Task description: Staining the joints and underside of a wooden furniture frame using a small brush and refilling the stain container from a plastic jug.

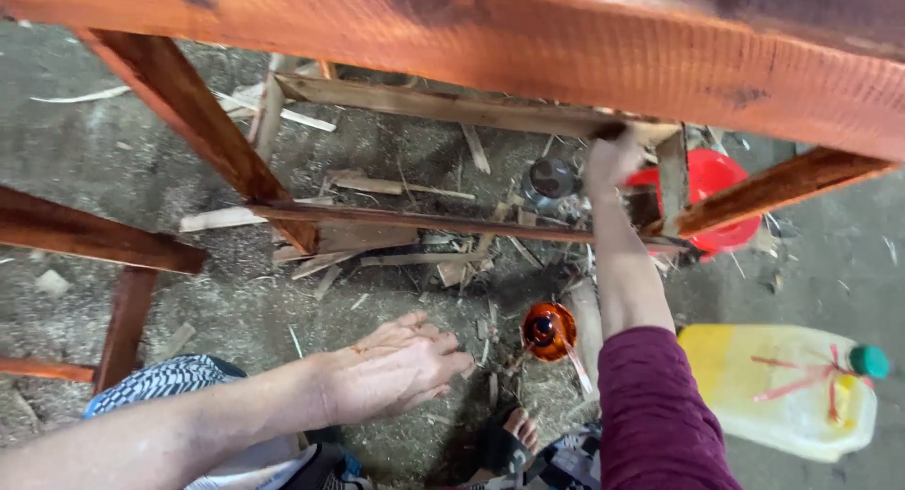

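Note:
My left hand (391,369) hangs low over the floor, fingers together and slightly curled, holding nothing. It has reddish stain marks on it. My right hand (613,160) reaches up under the reddish-brown wooden frame (528,47) and presses something against the underside of the top rail; what it holds is hidden by the fingers. An orange glass bottle (550,331) stands on the floor between my arms, close to my right forearm.
A yellow-and-white plastic jerrycan (782,386) with a green cap lies at the right. A red plastic basin (712,184) and a small round tin (551,179) sit beyond the frame. Stained legs and crossbars (198,122) stand left. Wood offcuts and shavings litter the floor.

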